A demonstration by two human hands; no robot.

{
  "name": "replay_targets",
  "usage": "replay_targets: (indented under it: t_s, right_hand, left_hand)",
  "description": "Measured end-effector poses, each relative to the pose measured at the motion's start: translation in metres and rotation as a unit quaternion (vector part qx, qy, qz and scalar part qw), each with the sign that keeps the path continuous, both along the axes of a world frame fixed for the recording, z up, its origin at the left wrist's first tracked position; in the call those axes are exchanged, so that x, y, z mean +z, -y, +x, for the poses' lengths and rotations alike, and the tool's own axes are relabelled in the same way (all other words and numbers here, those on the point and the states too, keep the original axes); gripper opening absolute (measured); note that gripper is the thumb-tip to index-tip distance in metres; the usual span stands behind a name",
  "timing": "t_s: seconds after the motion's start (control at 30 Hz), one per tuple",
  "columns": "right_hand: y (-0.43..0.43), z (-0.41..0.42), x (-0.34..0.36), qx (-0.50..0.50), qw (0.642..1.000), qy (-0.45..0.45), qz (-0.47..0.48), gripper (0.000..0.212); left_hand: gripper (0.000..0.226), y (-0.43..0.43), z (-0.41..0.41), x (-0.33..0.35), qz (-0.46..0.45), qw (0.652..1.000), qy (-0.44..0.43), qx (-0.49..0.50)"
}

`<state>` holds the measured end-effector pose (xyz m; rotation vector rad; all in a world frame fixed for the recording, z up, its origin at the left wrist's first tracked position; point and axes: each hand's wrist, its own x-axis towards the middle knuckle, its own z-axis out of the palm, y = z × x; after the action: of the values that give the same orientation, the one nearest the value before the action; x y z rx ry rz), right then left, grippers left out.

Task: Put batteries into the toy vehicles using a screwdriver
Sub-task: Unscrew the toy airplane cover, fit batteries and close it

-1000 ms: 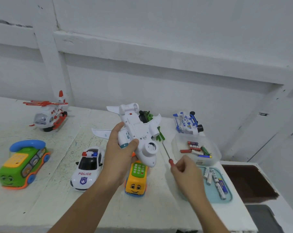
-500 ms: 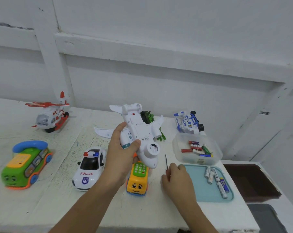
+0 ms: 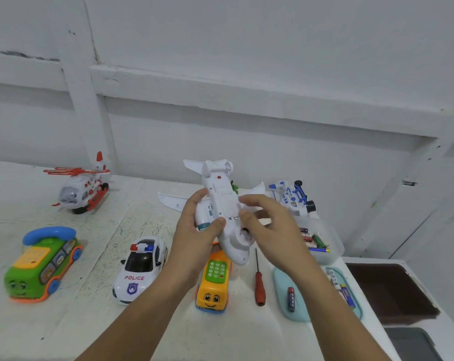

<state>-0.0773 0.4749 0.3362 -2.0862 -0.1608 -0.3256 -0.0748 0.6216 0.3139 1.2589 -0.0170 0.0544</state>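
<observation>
White toy plane gripped by left hand; right hand perhaps touching it

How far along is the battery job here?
Early, probably. The red-handled screwdriver lies on the white table, perhaps after unscrewing. The left hand grips the upturned white plastic plane; the right hand touches its belly. Batteries wait in the teal tray.

Left hand, right hand, fingers curled.

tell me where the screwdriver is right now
The screwdriver lies on the table right of centre in the head view, between the yellow bus toy and the light blue tray, red handle toward the person.
</observation>
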Motion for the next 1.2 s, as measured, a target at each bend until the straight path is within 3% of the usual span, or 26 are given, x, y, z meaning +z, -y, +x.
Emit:
replay_targets:
  t_s: [0.23,0.5,0.6,0.73,0.87,0.97,1.1,1.2]
  right_hand:
    - [-0.016,0.008,-0.002,0.007,1.000,0.004,-0.022,0.032]
    - [-0.020,0.023,0.003,0.066,0.975,-0.075,0.201,0.061]
    - [-0.018,0.036,-0.003,0.065,0.958,-0.080,0.268,0.051]
    - [-0.015,0.060,-0.008,0.093,0.924,-0.111,0.353,0.047]
    - [-0.019,0.081,-0.009,0.183,0.846,-0.155,0.477,0.057]
    - [-0.027,0.099,-0.011,0.223,0.808,-0.160,0.521,0.058]
    - [-0.030,0.123,-0.016,0.235,0.797,-0.176,0.528,0.056]
    - [-0.035,0.138,-0.022,0.240,0.808,-0.192,0.503,0.058]
  left_hand:
    - [0.041,-0.008,0.003,0.009,0.037,0.997,0.065,-0.032]
    - [0.045,-0.021,0.000,0.009,0.169,0.965,0.189,-0.070]
    - [0.045,-0.023,0.005,0.014,0.169,0.962,0.205,-0.060]
    - [0.041,-0.031,0.030,0.005,0.154,0.971,0.181,-0.015]
    - [0.029,-0.030,0.055,0.005,0.115,0.984,0.111,0.078]
    - [0.017,-0.030,0.075,0.008,0.122,0.984,0.048,0.119]
    - [0.030,-0.042,0.098,0.012,0.151,0.984,0.012,0.095]
    - [0.037,-0.052,0.109,0.014,0.135,0.988,0.016,0.066]
